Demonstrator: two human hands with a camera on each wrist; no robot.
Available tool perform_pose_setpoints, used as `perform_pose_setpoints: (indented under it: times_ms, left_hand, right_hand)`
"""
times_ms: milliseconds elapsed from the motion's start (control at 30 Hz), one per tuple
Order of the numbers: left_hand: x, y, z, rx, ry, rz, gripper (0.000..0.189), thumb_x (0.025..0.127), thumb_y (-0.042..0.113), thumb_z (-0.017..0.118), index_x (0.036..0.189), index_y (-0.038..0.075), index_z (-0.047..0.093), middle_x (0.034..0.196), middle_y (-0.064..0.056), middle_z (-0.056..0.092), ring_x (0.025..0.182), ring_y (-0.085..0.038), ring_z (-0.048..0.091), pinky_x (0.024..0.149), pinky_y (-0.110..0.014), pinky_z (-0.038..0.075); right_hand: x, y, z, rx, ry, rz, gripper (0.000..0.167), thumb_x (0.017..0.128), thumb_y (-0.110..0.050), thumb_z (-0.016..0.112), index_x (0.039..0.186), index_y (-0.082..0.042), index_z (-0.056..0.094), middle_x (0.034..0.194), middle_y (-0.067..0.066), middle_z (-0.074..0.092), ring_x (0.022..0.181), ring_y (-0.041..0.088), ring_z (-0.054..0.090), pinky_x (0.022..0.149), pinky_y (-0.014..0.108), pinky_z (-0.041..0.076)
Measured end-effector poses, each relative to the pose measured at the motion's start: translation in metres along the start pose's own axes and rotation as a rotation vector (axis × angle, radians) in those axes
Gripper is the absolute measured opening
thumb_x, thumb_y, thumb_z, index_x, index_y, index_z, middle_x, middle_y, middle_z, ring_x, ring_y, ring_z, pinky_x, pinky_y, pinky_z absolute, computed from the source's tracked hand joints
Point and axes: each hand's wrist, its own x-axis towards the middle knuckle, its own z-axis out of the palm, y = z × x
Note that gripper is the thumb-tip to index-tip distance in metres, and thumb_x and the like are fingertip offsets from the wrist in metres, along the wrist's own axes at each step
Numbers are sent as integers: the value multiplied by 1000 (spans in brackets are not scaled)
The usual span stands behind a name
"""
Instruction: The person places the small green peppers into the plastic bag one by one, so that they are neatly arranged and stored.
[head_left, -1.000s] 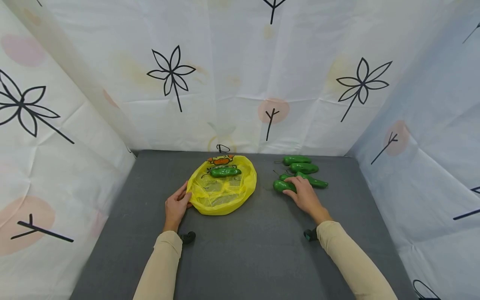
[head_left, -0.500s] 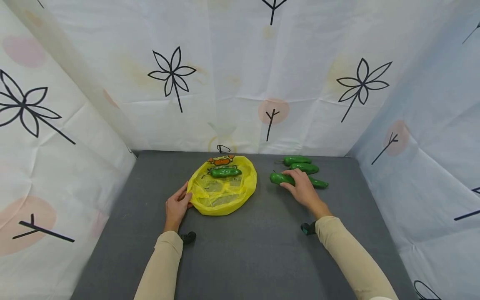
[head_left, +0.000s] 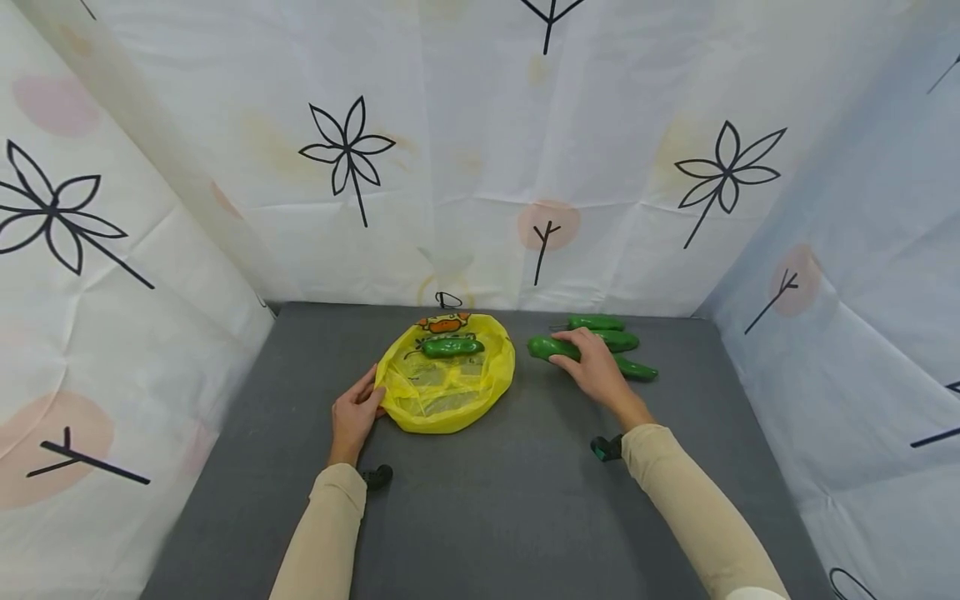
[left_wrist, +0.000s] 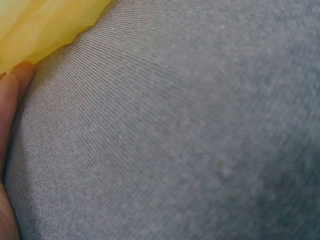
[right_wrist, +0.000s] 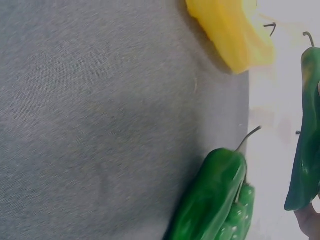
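My left hand [head_left: 356, 417] pinches the left edge of a yellow plastic bag [head_left: 489, 392], thumb over its rim. The bag lies spread in a round shape with its rim folded, and one green pepper [head_left: 452, 347] rests on it. In the left wrist view, fingertips [left_wrist: 24, 72] meet the bag's yellow edge [left_wrist: 45, 30]. My right hand [head_left: 596, 371] grips another green pepper [head_left: 549, 347] between thumb and fingers. This held pepper [right_wrist: 306, 135] shows at the right of the right wrist view, apart from the peppers on the table.
To the right of the bag lie several more green peppers: one at the back [head_left: 596, 322], one just in front of it [head_left: 621, 341], and one partly behind my right hand [head_left: 637, 369]. A printed white cloth [head_left: 480, 167] encloses the dark grey table [head_left: 480, 517] at the back and sides.
My right hand has taken hold of the nearest pepper and moved it left and slightly back, away from the group. The left hand keeps its place at the bag's edge.
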Motion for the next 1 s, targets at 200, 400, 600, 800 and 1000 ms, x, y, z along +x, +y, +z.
perform_pose_setpoints:
  times_ms: [200,400,600,800,1000]
  left_hand:
    - [0,-1,1,-3,12,13,49,96,33,70,144,37,58,135,-13,69,87,3,69,69,-18,59]
    - [0,-1,1,-3,20,5,48,96,32,70,143,38,59,133,-12,70,85,4,69,69,-17,59]
    - [-1,0,2,5,13,-6,48,95,35,70,142,42,59,134,-9,70,87,4,69,70,-18,59]
    - [-1,-2,1,6,15,9,49,96,34,69,143,39,58,135,-10,69,89,3,69,70,-17,59]
    - [0,-2,0,0,9,2,48,96,35,70,142,41,59,134,-10,70,87,4,68,70,-17,59]
  right_hand:
    - [8,-12,0,2,-16,-24,46,96,-31,71,138,-14,64,130,10,63,121,33,57,104,55,46]
    - [17,-24,3,-7,-24,-113,44,94,-25,73,135,-12,67,128,11,65,118,33,58,101,54,47]
    - [25,-36,6,-2,-46,-142,43,94,-24,74,135,-13,67,131,11,64,120,34,56,103,55,46]
    - [35,-46,7,13,-83,-136,44,95,-28,72,137,-17,66,131,7,65,123,33,56,106,55,46]
    - [46,-52,11,-10,-99,-150,44,96,-30,71,138,-20,65,132,5,66,125,28,59,110,52,45]
